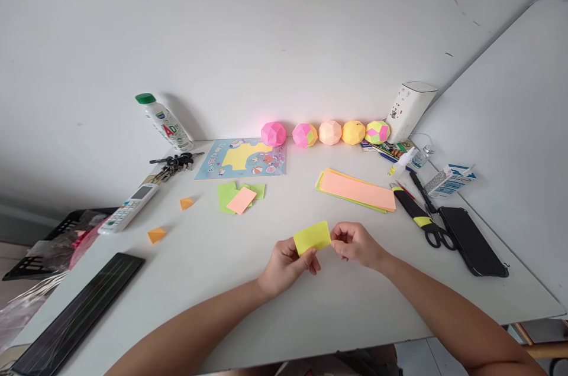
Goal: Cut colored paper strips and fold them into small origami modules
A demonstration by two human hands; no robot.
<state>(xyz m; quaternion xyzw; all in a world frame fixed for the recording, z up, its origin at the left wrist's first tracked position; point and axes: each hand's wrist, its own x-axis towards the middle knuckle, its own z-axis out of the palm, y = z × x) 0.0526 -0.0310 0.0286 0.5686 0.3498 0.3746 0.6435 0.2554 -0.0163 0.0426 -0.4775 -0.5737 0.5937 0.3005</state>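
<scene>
A small yellow paper rectangle [312,236] is held just above the white table [248,299], near its front middle. My left hand [284,266] pinches the paper's left lower edge with closed fingers. My right hand [355,243] pinches its right edge, fingers curled. Behind them lies a stack of long orange and green paper strips [357,191]. Small green and orange paper squares [239,196] lie to the left. Two folded orange pieces [156,235] sit further left.
Several paper balls [329,132] line the wall. Scissors [426,219], a cutter and a black phone [472,240] lie at right. A remote [128,208], keys, a bottle [165,122], a sticker sheet [242,158] and a dark keyboard [77,317] are at left.
</scene>
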